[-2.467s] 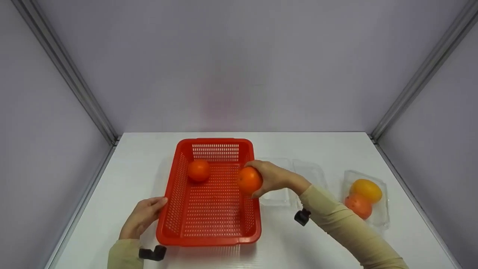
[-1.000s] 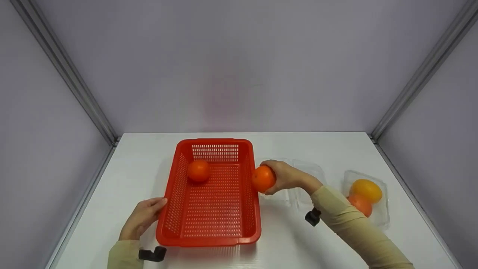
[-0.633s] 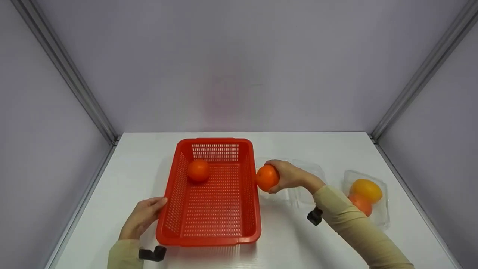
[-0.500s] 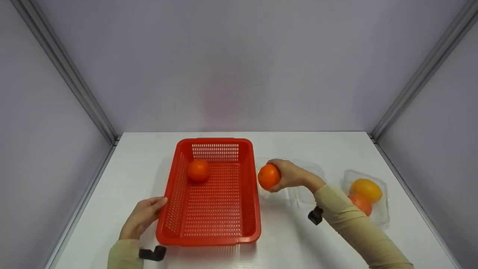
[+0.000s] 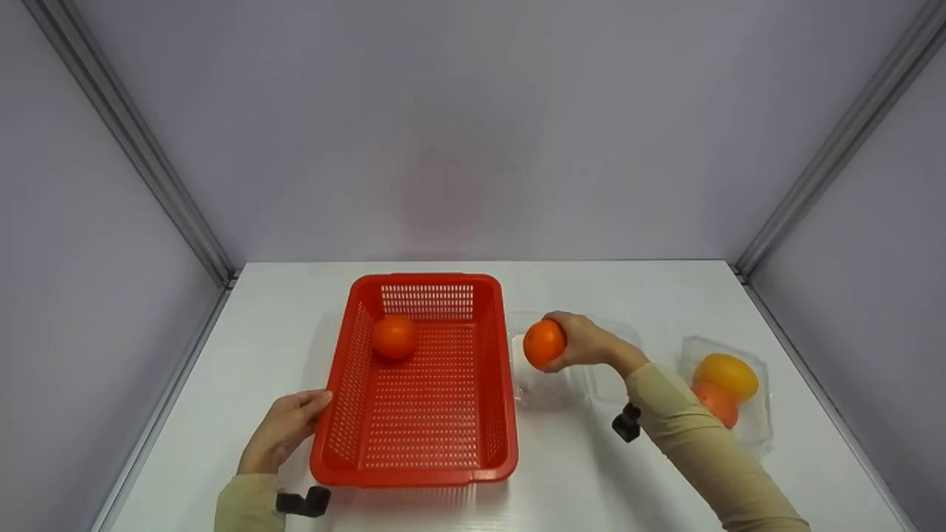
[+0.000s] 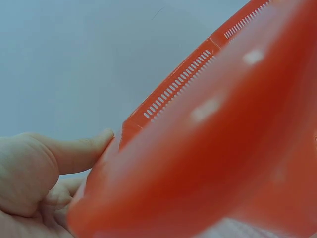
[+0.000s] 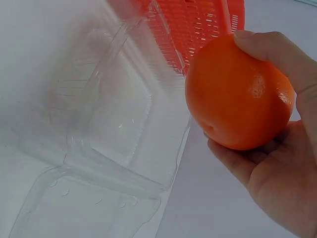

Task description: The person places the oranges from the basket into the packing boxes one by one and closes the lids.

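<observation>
My right hand (image 5: pixel 584 341) grips an orange (image 7: pixel 237 94), thumb on one side and fingers round the other. It holds the fruit above an opened clear plastic clamshell box (image 7: pixel 119 99), just right of the red basket (image 5: pixel 417 476). At the basket's left rim, my left hand (image 5: pixel 284 425) pinches the edge, with the thumb (image 6: pixel 79 153) on it and the other fingers partly hidden below. Another orange (image 5: pixel 395 337) lies inside the basket, towards its back left.
On the right of the white table (image 5: pixel 562 473) sits a second clear container (image 5: pixel 754 425). In it are a yellow fruit (image 5: pixel 727 376) and an orange-red fruit (image 5: pixel 715 405), partly covered by the right sleeve. Grey walls stand behind and at both sides.
My right hand has carried the orange from over the basket's right side rightwards to above the clear box. The left hand and the basket have stayed in place.
</observation>
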`<state>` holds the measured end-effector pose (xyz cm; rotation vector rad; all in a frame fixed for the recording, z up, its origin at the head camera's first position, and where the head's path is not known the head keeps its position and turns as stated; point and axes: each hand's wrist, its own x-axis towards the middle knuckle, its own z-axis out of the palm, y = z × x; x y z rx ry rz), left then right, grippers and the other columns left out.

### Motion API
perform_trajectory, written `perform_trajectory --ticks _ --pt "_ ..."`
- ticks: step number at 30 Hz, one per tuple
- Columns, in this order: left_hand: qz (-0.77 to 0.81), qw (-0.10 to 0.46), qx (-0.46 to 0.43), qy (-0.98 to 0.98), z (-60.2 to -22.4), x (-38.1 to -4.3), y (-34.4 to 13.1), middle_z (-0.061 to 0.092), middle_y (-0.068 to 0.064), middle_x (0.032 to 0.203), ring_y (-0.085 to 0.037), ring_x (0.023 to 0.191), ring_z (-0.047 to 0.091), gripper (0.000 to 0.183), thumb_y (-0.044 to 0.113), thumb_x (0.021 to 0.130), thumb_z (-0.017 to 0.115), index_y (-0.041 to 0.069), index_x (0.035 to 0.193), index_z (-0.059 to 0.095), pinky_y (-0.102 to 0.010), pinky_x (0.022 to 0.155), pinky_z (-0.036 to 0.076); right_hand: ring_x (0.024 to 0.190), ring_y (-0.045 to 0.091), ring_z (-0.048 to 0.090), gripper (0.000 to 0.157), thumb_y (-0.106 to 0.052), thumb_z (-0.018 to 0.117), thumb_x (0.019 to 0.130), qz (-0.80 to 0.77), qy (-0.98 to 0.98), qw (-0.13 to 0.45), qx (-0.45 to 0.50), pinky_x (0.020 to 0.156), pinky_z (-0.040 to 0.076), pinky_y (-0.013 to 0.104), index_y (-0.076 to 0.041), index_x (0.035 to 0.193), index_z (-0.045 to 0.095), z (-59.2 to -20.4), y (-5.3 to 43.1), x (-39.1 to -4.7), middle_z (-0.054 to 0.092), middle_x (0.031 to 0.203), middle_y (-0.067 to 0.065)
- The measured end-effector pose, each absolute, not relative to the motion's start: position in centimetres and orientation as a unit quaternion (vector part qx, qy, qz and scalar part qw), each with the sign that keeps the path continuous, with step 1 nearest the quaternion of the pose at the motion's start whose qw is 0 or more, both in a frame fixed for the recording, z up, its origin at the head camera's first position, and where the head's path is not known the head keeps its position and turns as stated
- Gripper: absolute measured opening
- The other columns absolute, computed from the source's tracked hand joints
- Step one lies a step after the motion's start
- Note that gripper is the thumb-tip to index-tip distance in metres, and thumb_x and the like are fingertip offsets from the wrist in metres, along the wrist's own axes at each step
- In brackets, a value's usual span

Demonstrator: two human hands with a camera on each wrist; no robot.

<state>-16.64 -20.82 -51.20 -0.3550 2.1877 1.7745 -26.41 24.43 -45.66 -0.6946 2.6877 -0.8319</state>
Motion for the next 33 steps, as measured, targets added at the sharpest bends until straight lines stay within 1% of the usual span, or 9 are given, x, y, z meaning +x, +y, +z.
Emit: perform_trajectory --ticks 5,17,27,33 --pt "0.613 0.152 -0.127 0.764 -51.1 -16.6 -20.8 0.069 -0.01 0.113 -0.01 0.095 0.067 0.054 0.03 0.099 0.053 -0.01 0.136 0.046 -0.031 0.092 0.056 0.108 0.038 0.06 0.072 -0.018 0.082 0.069 -0.288 0.923 0.128 -0.223 0.094 0.051 0.054 0.006 0.129 0.048 -46.2 24.6 -26.6 0.06 0.121 0.025" --pt "0.617 0.158 -0.122 0.761 -50.9 -16.5 -20.8 0.07 -0.006 0.107 -0.01 0.093 0.067 0.056 0.031 0.098 0.056 -0.01 0.135 0.046 -0.03 0.091 0.056 0.107 0.038 0.059 0.075 -0.02 0.083 0.068 -0.289 0.926 0.115 -0.211 0.095 0.051 0.054 0.009 0.128 0.047 -47.7 24.6 -27.2 0.06 0.12 0.026" --pt "0.629 0.153 -0.106 0.754 -51.1 -16.7 -21.0 0.07 -0.006 0.108 -0.01 0.093 0.067 0.057 0.029 0.098 0.055 -0.013 0.135 0.045 -0.024 0.086 0.057 0.103 0.035 0.06 0.071 -0.017 0.081 0.068 -0.316 0.924 0.099 -0.192 0.092 0.052 0.051 0.009 0.126 0.048 -49.2 24.3 -27.6 0.061 0.117 0.024" --pt "0.628 0.152 -0.106 0.756 -51.1 -16.7 -21.0 0.07 -0.005 0.105 -0.01 0.091 0.066 0.058 0.03 0.098 0.056 -0.012 0.135 0.045 -0.023 0.084 0.056 0.105 0.036 0.058 0.071 -0.017 0.081 0.07 -0.327 0.925 0.101 -0.166 0.095 0.05 0.053 0.008 0.127 0.047 -49.9 24.1 -27.7 0.059 0.12 0.024"
